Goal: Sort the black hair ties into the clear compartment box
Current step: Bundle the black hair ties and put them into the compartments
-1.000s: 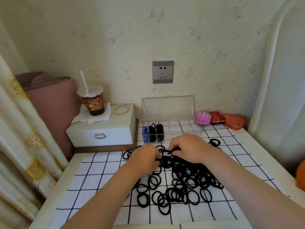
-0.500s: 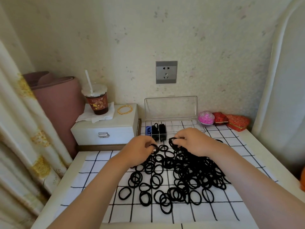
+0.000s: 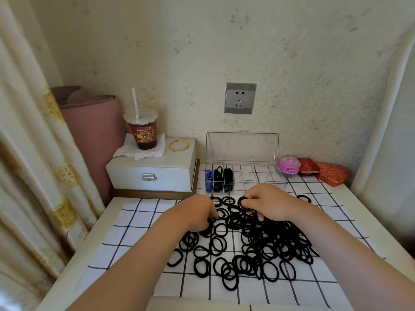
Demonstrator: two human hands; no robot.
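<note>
A loose heap of black hair ties [image 3: 258,243] lies on the white checked cloth [image 3: 139,239]. Behind it stands the clear compartment box [image 3: 265,178] with its lid raised; its left cells hold blue ties and black ties [image 3: 228,178]. My right hand [image 3: 267,203] hovers over the heap's far edge and pinches a few black ties between thumb and fingers. My left hand [image 3: 197,212] is curled down into the heap's left side, its fingertips among the ties; whether it grips one is hidden.
A white jewellery box [image 3: 152,173] at the back left carries a drink cup with straw [image 3: 142,129] on a tissue and gold bangles [image 3: 179,145]. A pink ball [image 3: 288,165] and red boxes [image 3: 330,173] sit at the back right. Curtain [image 3: 33,153] hangs left.
The camera has shifted a little. Both hands stay at the heap's far edge; my right hand has lifted a small bunch of ties, my left has dipped lower into the pile.
</note>
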